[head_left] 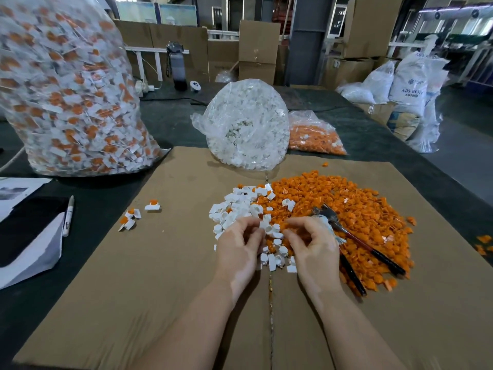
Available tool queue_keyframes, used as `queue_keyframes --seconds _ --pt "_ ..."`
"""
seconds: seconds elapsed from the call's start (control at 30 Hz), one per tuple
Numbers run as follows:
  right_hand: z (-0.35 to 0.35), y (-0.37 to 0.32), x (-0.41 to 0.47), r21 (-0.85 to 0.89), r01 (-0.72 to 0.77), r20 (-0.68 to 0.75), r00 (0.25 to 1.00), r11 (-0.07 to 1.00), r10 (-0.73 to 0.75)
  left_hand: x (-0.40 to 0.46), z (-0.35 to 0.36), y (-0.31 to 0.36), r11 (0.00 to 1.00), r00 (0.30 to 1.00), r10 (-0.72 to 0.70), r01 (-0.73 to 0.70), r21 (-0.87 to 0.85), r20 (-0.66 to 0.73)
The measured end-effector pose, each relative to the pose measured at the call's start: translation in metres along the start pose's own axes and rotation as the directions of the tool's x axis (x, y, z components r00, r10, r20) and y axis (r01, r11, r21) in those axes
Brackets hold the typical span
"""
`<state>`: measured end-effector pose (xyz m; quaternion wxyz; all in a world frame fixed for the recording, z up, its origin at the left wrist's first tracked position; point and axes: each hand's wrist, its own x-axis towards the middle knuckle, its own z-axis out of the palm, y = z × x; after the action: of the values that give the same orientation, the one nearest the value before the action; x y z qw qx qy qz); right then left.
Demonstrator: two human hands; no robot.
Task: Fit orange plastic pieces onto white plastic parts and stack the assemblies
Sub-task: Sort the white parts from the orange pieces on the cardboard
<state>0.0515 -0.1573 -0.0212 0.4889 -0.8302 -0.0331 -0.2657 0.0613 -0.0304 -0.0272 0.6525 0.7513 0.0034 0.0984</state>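
Head view, left hand: left hand (238,245) hovered over the near edge of the white parts, fingers curled, its grip pinching a white plastic part (267,227) at the fingertips.
Head view, right hand: right hand (310,243) met the left over the same spot, fingers curled inward; grip closed on a small item, apparently an orange piece, but mostly hidden.
White parts: loose heap of white plastic parts (237,206) lay on the cardboard sheet (165,276), touching the orange heap on its right side.
Orange pieces: broad pile of orange plastic pieces (346,206) spread right of the white heap, on the same cardboard.
Finished assemblies: a few white-and-orange assemblies (130,218) lay apart to the left on the cardboard, not stacked.
Tool: pliers (357,236) with dark handles rested on the orange pile, just right of the right hand.
Supply bags: clear bag of white parts (248,126) stood behind the heaps; bag of orange pieces (314,137) beside it; large bag of assemblies (66,89) at far left.
Tabletop: dark tabletop (173,121) carried the cardboard, a marker pen (68,216) and a water bottle (177,65).
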Motion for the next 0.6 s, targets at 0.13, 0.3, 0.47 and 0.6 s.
queue_keyframes --seconds 0.13,0.3,0.47,0.6 --pt "0.0003 0.0012 -0.0005 0.055 -0.052 0.049 0.998 0.997 0.049 -0.0001 0.0007 -0.0019 0.995 0.999 0.044 -0.044 0.093 0.006" --pt "0.0009 -0.0007 -0.0011 0.059 -0.086 0.084 0.993 0.995 0.081 -0.0009 0.0018 -0.0032 0.995 0.999 0.050 -0.050 0.090 0.011" --pt "0.0035 -0.0001 -0.0024 -0.076 -0.048 0.076 0.996 0.996 0.054 -0.0016 0.0013 -0.0029 0.999 0.999 0.020 -0.021 0.039 0.038" --pt "0.0053 -0.0011 -0.0070 -0.281 0.134 0.029 0.991 0.950 -0.132 -0.0023 0.0011 -0.0020 0.999 0.998 0.020 -0.022 0.037 0.053"
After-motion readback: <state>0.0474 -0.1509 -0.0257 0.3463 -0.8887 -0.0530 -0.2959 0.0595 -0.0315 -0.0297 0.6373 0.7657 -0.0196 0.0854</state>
